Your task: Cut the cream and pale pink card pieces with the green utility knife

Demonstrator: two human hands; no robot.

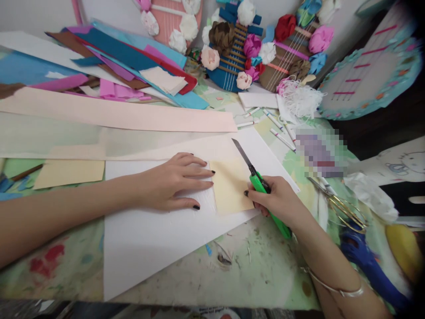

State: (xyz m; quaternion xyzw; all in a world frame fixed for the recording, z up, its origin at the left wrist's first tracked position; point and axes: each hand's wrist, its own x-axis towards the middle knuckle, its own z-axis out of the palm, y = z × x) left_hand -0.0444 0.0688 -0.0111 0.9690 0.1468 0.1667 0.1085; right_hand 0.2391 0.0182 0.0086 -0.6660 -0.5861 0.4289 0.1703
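Observation:
My left hand (181, 181) lies flat on a white board (142, 248), fingers spread, its fingertips by the left edge of a pale yellow paper piece (232, 190). A green box cutter (262, 186) is in my right hand (277, 199), its blade out and angled up to the left over the board. The fingers of that hand are wrapped round the handle, at the yellow piece's right edge. A long translucent cream sheet (66, 139) lies along the board's back part. Another yellow piece (69, 173) lies left of the board, partly behind my left forearm.
Coloured paper sheets (133, 57) are heaped at the back left. Decorated cardboard instruments (229, 57) lean along the back. Markers (279, 126), gold-handled scissors (341, 204), a blue tool (368, 261) and crumpled plastic (372, 195) lie on the right.

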